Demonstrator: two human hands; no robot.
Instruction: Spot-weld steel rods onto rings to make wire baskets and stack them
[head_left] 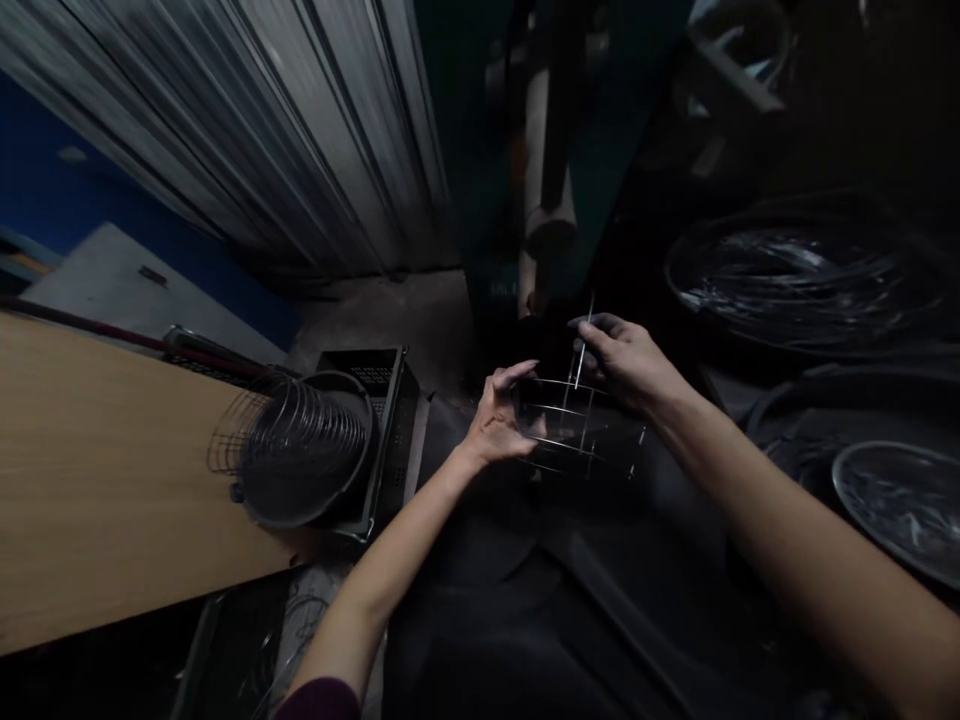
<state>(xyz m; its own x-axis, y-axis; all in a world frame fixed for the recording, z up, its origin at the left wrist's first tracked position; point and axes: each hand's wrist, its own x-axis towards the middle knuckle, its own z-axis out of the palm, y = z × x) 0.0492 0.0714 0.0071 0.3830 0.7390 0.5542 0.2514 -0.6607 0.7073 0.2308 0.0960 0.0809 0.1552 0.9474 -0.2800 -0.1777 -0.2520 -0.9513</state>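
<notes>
Bare forearms [787,510] lie nearest the camera, entering from the lower edge and from the right over dark clothing; a purple sleeve [319,698] covers part of the left one. At far left is a tan board [112,480]. Just beside it, a round black basin [289,508] sits at a perforated dark crate [409,400]; a row of curved wire pieces [307,420] leans in the basin and projects past its left rim. Behind rises corrugated sheeting [337,130].

At centre, the left hand [495,420], thumb and fingers spread in a wide curve, appears to grip the left end of a wire frame [562,409]. The frame lies between the hands, with a pale cylindrical fitting [551,215] beyond it. The right hand [622,360] is closed in a pinch on a thin rod [584,345], slightly tilted from upright, its lower tip at the frame's uppermost wire; whether it is attached cannot be told. Stage of work, as judged: several bowed wires are already crossed by uprights, whereas the rod seems not yet fixed, so assembly looks partial; the number of joints remaining is indeterminable.

At right, a round container [675,285] holds glinting wire [795,262]; below it, a smaller rimmed vessel [841,475] contains bright pieces, too blurred to identify.
</notes>
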